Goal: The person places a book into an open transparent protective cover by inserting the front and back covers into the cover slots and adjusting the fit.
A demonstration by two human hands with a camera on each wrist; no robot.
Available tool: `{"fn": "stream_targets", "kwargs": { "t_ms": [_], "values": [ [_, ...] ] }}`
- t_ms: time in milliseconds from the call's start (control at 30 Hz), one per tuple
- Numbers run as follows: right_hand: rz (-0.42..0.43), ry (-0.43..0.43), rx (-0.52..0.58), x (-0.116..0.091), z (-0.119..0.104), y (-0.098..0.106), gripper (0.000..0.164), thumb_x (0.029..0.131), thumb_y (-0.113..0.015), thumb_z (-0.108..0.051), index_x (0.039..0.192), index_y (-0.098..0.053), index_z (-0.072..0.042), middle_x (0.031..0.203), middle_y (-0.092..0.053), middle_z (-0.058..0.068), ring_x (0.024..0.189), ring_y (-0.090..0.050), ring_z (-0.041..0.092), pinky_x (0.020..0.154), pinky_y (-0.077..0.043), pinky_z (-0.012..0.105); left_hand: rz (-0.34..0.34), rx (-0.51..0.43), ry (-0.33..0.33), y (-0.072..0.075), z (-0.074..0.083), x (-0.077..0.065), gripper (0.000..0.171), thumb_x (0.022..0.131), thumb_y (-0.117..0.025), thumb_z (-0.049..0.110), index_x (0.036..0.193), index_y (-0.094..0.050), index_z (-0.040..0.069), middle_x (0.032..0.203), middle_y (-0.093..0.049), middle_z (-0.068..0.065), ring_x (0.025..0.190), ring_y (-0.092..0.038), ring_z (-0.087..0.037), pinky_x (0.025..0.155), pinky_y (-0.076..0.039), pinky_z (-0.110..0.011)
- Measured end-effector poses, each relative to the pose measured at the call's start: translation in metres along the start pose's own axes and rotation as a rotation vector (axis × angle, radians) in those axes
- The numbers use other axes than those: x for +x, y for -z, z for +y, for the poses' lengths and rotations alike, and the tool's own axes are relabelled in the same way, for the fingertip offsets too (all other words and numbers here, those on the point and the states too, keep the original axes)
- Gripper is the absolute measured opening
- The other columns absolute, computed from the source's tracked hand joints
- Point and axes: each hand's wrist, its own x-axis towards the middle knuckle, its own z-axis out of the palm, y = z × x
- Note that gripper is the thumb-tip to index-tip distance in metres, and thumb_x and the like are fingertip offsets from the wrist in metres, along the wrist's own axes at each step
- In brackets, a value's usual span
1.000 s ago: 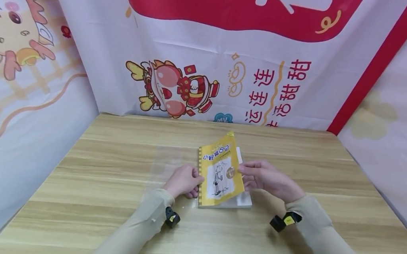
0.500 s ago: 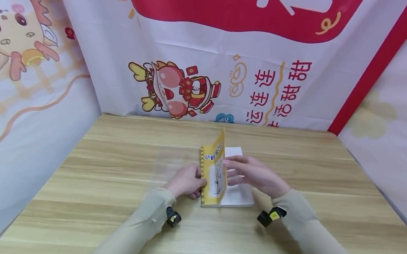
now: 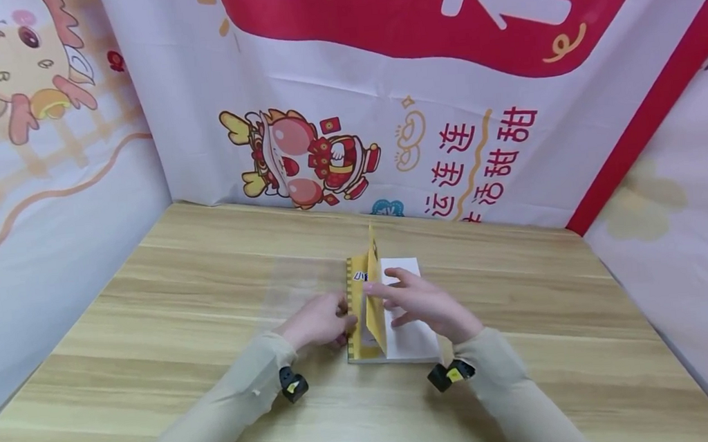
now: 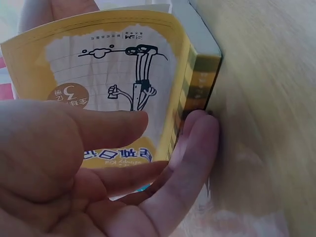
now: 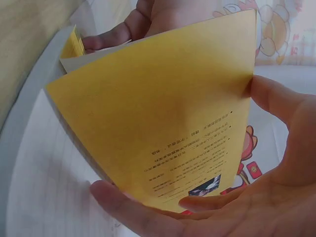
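Observation:
A yellow paperback book (image 3: 412,341) lies on the table, its front cover (image 3: 375,316) raised nearly upright over a white page. My left hand (image 3: 317,320) holds the book at the spine side; in the left wrist view the thumb (image 4: 118,129) lies over the cover and the fingers reach round the spine (image 4: 197,74). On the cover's inner side is my right hand (image 3: 426,304), fingers spread. The right wrist view has its thumb (image 5: 269,98) against one edge of the yellow inner cover (image 5: 148,103), with other fingers along a lower edge.
A clear plastic sheet (image 3: 292,278) lies flat on the wooden table (image 3: 170,346), left of the book. Behind the table hangs a printed cloth (image 3: 317,64). Another printed cloth (image 3: 45,183) lines the left side.
The front cover has swung left from low over the pages to nearly upright, exposing the white page. My right hand has moved left with it and its fingers have spread; my left stays at the spine.

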Motion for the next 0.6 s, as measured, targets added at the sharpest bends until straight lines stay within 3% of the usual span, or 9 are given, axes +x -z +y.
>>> {"fn": "stream_targets", "kwargs": {
  "t_ms": [200, 400, 467, 600],
  "values": [
    [0.057, -0.016, -0.136, 0.001, -0.008, -0.010, 0.108, 0.071, -0.066, -0.070, 0.151, -0.019, -0.013, 0.139, -0.041, 0.015, 0.116, -0.049, 0.029, 0.079, -0.051, 0.042, -0.004, -0.030, -0.003, 0.002, -0.002, -0.002, 0.021, 0.093, -0.057, 0.008, 0.111, -0.057, -0.003, 0.082, -0.062, -0.011, 0.069, -0.062, -0.023, 0.060, -0.053, -0.030],
    [0.089, -0.007, -0.244, 0.003, -0.013, -0.019, 0.111, 0.070, -0.063, -0.074, 0.151, -0.018, -0.012, 0.135, -0.045, 0.010, 0.109, -0.050, 0.022, 0.079, -0.049, 0.040, -0.004, -0.010, -0.001, 0.002, -0.003, -0.002, 0.029, 0.094, -0.055, 0.009, 0.121, -0.058, -0.003, 0.078, -0.062, -0.010, 0.067, -0.062, -0.022, 0.061, -0.051, -0.029],
    [0.097, -0.004, -0.272, 0.003, -0.013, -0.021, 0.110, 0.070, -0.062, -0.075, 0.150, -0.020, -0.011, 0.133, -0.047, 0.009, 0.105, -0.051, 0.022, 0.076, -0.049, 0.039, -0.004, 0.019, -0.020, 0.002, -0.004, -0.002, 0.025, 0.093, -0.052, 0.006, 0.116, -0.061, 0.001, 0.074, -0.062, -0.009, 0.065, -0.061, -0.022, 0.061, -0.050, -0.028],
    [0.103, 0.001, -0.294, 0.004, -0.014, -0.023, 0.105, 0.073, -0.060, -0.073, 0.149, -0.022, -0.011, 0.130, -0.047, 0.010, 0.101, -0.052, 0.024, 0.071, -0.051, 0.039, 0.000, 0.102, -0.074, 0.004, -0.006, 0.001, 0.018, 0.093, -0.049, 0.005, 0.092, -0.066, 0.010, 0.068, -0.062, -0.008, 0.062, -0.059, -0.020, 0.062, -0.045, -0.027]
  ]
}}
